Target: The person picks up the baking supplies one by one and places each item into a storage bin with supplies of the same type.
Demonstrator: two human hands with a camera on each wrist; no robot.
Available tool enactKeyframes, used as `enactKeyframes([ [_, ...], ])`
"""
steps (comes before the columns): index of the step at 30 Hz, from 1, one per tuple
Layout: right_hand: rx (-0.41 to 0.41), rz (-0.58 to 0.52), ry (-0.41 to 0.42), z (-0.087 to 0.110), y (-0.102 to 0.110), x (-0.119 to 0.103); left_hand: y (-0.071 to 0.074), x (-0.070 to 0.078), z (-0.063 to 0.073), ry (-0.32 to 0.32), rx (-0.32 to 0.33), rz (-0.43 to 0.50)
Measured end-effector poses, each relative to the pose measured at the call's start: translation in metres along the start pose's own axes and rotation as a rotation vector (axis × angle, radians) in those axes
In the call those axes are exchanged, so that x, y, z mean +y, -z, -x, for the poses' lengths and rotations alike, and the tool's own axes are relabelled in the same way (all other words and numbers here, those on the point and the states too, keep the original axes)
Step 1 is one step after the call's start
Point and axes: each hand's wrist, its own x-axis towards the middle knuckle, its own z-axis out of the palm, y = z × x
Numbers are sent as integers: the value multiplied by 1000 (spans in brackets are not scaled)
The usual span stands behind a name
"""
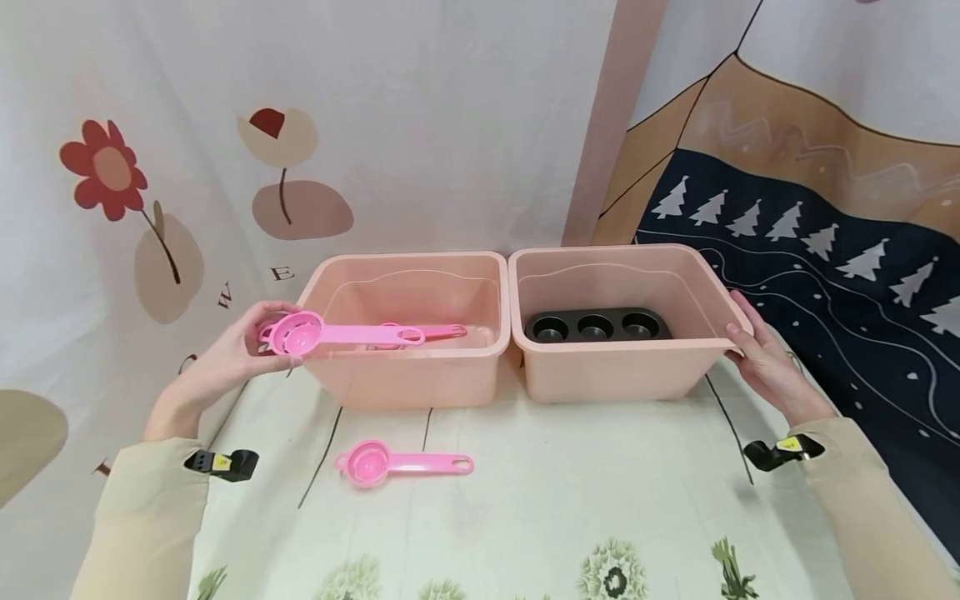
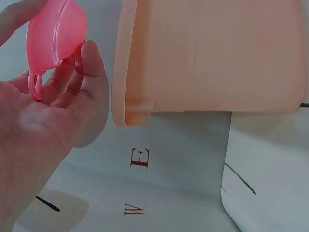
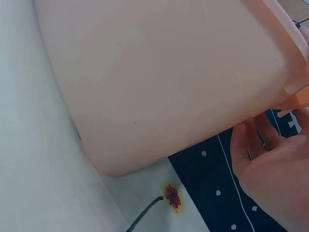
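My left hand (image 1: 258,343) pinches a pink egg separator (image 1: 297,335) by its round cup, at the left end of the left pink bin (image 1: 420,379). The separator's long handle points right across that bin's near rim. In the left wrist view the cup (image 2: 57,36) lies between thumb and fingers, apart from the bin wall. My right hand (image 1: 768,371) grips the right end of the right pink bin (image 1: 607,375), thumb on the rim and fingers outside. A second pink egg separator (image 1: 369,463) lies on the table in front of the left bin.
Inside the left bin lies another pink-handled utensil (image 1: 447,332), partly hidden. A dark muffin tin (image 1: 594,326) with round cups sits in the right bin. Both bins stand side by side on a pale patterned tablecloth (image 1: 555,475), against printed curtains (image 1: 450,125).
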Motion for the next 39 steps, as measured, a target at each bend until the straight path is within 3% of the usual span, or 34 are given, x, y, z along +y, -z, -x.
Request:
enactKeyframes([
  [10, 23, 126, -49, -1, 1, -7, -5, 1, -14, 72, 6, -8],
  [18, 1, 119, -43, 2, 2, -10, -12, -4, -28, 57, 20, -33],
  [25, -1, 149, -51, 3, 2, -7, -20, -3, -37, 111, -16, -41],
  [30, 7, 158, -61, 3, 1, -7, -24, -3, -44, 146, -23, -97],
  [39, 0, 155, -56, 3, 0, -7, -30, -7, -55, 137, -9, -89],
])
